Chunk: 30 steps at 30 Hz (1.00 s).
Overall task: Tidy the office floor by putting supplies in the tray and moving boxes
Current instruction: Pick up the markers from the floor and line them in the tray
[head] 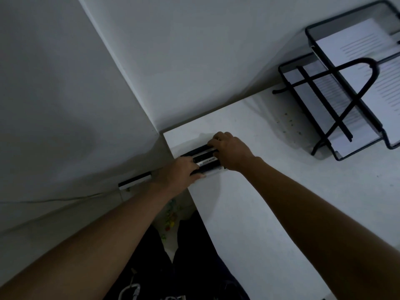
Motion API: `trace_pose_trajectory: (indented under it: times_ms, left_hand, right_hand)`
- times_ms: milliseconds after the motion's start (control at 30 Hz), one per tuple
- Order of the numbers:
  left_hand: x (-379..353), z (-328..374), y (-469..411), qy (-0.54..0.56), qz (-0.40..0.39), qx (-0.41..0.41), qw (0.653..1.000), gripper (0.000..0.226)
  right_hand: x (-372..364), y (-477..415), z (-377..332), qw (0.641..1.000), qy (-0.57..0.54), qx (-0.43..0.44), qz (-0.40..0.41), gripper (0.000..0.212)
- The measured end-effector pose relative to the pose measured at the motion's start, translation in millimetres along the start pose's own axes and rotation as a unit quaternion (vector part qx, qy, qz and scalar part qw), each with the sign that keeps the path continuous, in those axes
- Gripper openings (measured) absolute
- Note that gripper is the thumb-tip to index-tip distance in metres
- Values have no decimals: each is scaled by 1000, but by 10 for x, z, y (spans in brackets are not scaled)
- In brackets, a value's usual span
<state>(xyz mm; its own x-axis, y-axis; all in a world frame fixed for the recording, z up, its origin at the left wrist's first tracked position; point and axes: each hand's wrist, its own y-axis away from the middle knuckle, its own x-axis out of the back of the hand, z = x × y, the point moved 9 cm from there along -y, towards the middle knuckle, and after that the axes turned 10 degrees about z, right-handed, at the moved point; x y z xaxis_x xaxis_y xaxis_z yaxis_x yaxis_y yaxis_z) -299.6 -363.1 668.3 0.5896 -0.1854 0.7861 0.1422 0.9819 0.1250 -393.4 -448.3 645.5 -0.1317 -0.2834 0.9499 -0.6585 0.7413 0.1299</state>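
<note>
Both hands grip a stack of small black-and-white boxes [205, 161] at the corner of the white bench [270, 191]. Left hand [179, 172] closed around the stack's near-left end, fingers wrapped over it; right hand [229, 150] curled over its far-right end. The stack sits right at the bench edge, well left of the black mesh tray [337, 156], which holds papers. Risks: the separate boxes could slide apart or tip off the edge to the floor if either hand loosens unevenly. Another box [135, 180] lies left of the bench, against the wall.
</note>
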Motion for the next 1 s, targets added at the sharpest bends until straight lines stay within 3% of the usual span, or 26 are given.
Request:
trace_pose_trajectory:
  times_ms: [67, 200, 367, 500, 567, 667, 833, 1000]
  left_hand:
    - [-4, 88, -33, 5, 25, -11, 1000, 30]
    - [-114, 89, -63, -17, 31, 31, 999, 38]
    - [-135, 92, -42, -1, 44, 37, 998, 31]
    - [23, 43, -58, 23, 104, 72, 992, 24]
    - [86, 18, -77, 38, 115, 86, 989, 22]
    - [150, 4, -102, 23, 112, 66, 991, 23]
    - [258, -108, -102, -92, 141, 55, 984, 26]
    - [104, -246, -57, -163, 79, 72, 981, 33]
  right_hand:
    - [-11, -12, 4, 1000, -8, -7, -12, 50]
    - [63, -25, 30, 996, -84, -41, 13, 31]
    - [100, 102, -67, 991, -135, 15, -6, 22]
    - [136, 205, -91, 987, -155, 29, -18, 22]
    - [157, 226, -91, 989, -141, 40, -21, 25]
    - [231, 203, -86, 994, -91, 58, 36, 28]
    - [290, 110, -15, 992, -15, 17, 121, 27]
    - [123, 11, 24, 997, 22, -2, 70, 31]
